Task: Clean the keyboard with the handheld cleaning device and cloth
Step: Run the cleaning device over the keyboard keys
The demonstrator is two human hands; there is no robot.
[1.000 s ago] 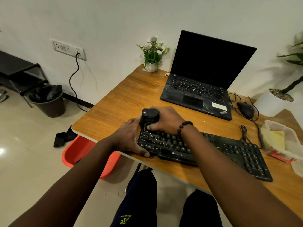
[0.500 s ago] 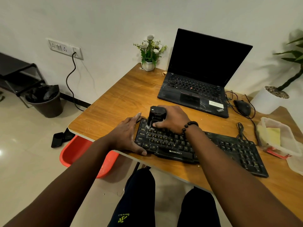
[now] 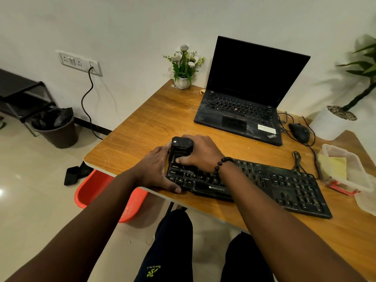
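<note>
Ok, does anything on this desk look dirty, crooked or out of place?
The keyboard sits skewed, its left corner overhanging the table edge. The laptop deck looks dusty and smudged, and pale crumbs lie scattered on the wood. Nothing looks spilled or broken.

Right hand (image 3: 203, 153) grips the black cleaning device (image 3: 180, 148) upright on the keyboard (image 3: 284, 186) (left end). Left hand (image 3: 156, 169) clasps that end's edge. Wooden table (image 3: 142, 129); open laptop (image 3: 244, 94) beyond.
</note>
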